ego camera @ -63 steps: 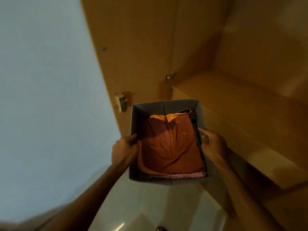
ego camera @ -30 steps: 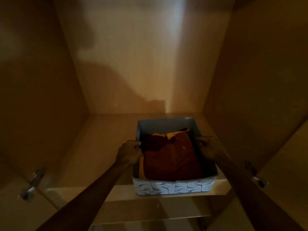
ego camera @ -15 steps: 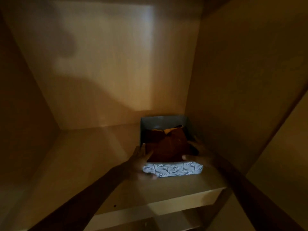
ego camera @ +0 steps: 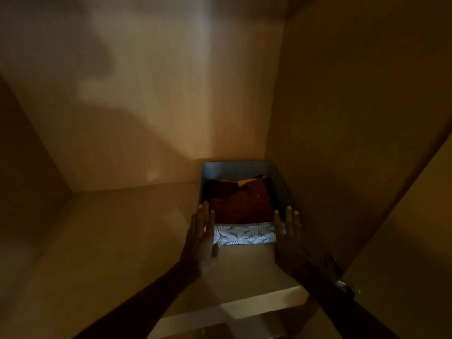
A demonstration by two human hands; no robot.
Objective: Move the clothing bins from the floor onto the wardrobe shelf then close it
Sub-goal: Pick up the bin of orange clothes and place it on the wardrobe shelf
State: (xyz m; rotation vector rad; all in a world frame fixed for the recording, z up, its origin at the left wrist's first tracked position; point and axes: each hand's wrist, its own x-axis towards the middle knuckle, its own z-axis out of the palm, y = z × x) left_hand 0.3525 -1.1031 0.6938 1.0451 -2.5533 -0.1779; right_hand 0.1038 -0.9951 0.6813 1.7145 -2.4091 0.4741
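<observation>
A clothing bin (ego camera: 244,237) with a white leaf-patterned front and grey inner walls rests on the wardrobe shelf (ego camera: 117,241), pushed into the back right corner. Folded rust-red and orange clothes (ego camera: 242,204) fill it. My left hand (ego camera: 201,238) lies flat against the bin's front left corner, fingers straight. Flat at the front right corner is my right hand (ego camera: 287,231), fingers likewise extended. Neither hand grips the bin.
The wooden wardrobe's right side wall (ego camera: 354,118) runs close beside the bin. The back panel (ego camera: 146,94) stands behind it. A metal door hinge (ego camera: 347,287) shows at the lower right near the shelf's front edge (ego camera: 256,304). The shelf's left part is bare wood.
The bin went from held in the air beside the wardrobe onto the shelf, then slid back into the right corner. Both hands let go of its sides and now rest flat at its front.
</observation>
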